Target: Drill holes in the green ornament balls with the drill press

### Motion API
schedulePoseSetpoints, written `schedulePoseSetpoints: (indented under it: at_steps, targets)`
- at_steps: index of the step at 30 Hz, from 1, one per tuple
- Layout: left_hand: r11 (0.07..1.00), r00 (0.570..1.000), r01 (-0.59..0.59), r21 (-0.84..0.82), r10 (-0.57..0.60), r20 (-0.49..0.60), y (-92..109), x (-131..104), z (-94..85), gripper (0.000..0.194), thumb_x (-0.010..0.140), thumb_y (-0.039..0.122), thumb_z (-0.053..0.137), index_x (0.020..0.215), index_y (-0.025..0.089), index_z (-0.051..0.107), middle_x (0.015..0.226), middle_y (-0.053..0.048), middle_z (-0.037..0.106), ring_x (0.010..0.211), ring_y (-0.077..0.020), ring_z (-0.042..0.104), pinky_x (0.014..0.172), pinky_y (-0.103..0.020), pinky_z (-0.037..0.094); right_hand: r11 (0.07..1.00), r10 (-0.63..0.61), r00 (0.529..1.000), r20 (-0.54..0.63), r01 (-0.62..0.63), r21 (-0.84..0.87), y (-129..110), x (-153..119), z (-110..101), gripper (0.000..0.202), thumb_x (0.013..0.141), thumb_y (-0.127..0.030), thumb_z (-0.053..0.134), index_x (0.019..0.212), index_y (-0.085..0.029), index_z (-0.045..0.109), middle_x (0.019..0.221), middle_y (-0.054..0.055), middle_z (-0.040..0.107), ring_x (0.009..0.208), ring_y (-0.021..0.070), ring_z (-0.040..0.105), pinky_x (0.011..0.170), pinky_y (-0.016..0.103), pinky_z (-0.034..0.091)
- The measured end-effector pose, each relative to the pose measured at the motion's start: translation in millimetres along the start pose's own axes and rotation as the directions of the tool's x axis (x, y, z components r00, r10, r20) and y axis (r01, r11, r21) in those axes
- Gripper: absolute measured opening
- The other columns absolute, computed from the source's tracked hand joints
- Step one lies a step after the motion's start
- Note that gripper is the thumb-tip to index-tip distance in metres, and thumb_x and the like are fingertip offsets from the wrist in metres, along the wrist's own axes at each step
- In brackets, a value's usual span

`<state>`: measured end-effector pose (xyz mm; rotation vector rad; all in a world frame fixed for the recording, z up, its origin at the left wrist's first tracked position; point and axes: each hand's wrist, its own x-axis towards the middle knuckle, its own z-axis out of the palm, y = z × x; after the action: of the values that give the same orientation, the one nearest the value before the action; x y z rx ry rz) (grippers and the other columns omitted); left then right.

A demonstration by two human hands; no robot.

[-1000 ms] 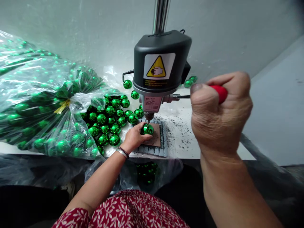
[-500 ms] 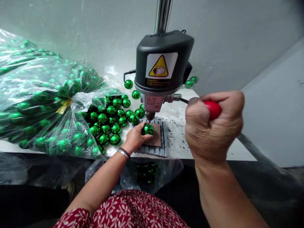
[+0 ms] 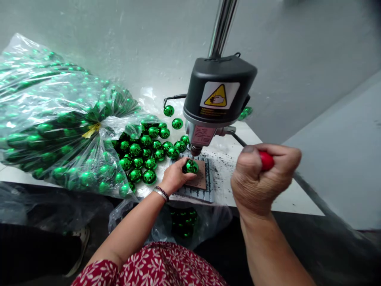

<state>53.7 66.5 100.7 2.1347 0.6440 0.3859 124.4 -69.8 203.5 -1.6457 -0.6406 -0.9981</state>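
My left hand grips a shiny green ball between thumb and fingers, on a brown board that lies on the grey slotted base of a drill press. Straight above the ball is the chuck, its thin bit reaching down to the ball's top; whether it has gone in I cannot tell. My right hand is wrapped round the red knob of the press's feed lever.
Loose green balls lie left of the press, beside a large clear bag full of more, with a yellow tie. Dark shavings are scattered on the white table. Below the table edge hangs another plastic bag holding green balls.
The camera view has shifted, so the press appears further right and lower. My right hand, still on the knob, sits lower. My left hand keeps its hold on the ball.
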Motion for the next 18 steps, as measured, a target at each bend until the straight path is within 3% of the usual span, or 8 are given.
schedulePoseSetpoints:
  at_steps: [7, 12, 15, 18]
  targets:
    - [0.999, 1.000, -0.013, 0.037, 0.013, 0.016, 1, -1, -0.4, 0.056, 0.069, 0.038, 0.074, 0.122, 0.024, 0.061, 0.104, -0.005, 0.072, 0.095, -0.0269, 0.066, 0.084, -0.034, 0.048, 0.996, -0.073, 0.997, 0.015, 0.073, 0.050, 8, -20, 0, 0.013, 0.081, -0.026, 0.050, 0.075, -0.015, 0.046, 0.065, -0.002, 0.050, 0.059, 0.0031, 0.047, 0.056, 0.017, 0.038]
    - [0.999, 1.000, 0.000, 0.038, 0.000, -0.001, 6, -2, -0.7, 0.053, 0.069, 0.039, 0.073, 0.118, 0.022, 0.061, 0.099, -0.005, 0.072, 0.092, -0.0251, 0.065, 0.080, -0.031, 0.048, 0.999, -0.023, 1.000, -0.015, 0.023, 0.022, -3, 28, 8, 0.019, 0.079, -0.032, 0.051, 0.073, -0.013, 0.049, 0.064, -0.001, 0.048, 0.056, 0.0021, 0.039, 0.053, 0.018, 0.029]
    - [0.999, 0.998, 0.031, 0.015, -0.030, -0.051, 10, -13, -3.3, 0.047, 0.070, 0.039, 0.071, 0.112, 0.021, 0.061, 0.097, -0.005, 0.071, 0.087, -0.0230, 0.065, 0.078, -0.031, 0.049, 0.988, 0.145, 0.979, 0.140, -0.135, -0.078, -13, 62, 12, 0.022, 0.079, -0.033, 0.052, 0.076, -0.011, 0.053, 0.064, -0.002, 0.047, 0.057, 0.0007, 0.035, 0.057, 0.018, 0.028]
    - [1.000, 1.000, 0.009, -0.004, -0.009, -0.020, 10, -35, -9.8, 0.051, 0.070, 0.040, 0.071, 0.115, 0.019, 0.061, 0.105, -0.008, 0.070, 0.095, -0.0257, 0.064, 0.084, -0.034, 0.049, 0.964, 0.247, 0.954, 0.169, -0.223, -0.146, -18, 74, 14, 0.022, 0.080, -0.032, 0.052, 0.082, -0.011, 0.057, 0.068, -0.002, 0.050, 0.060, 0.0002, 0.036, 0.061, 0.020, 0.030]
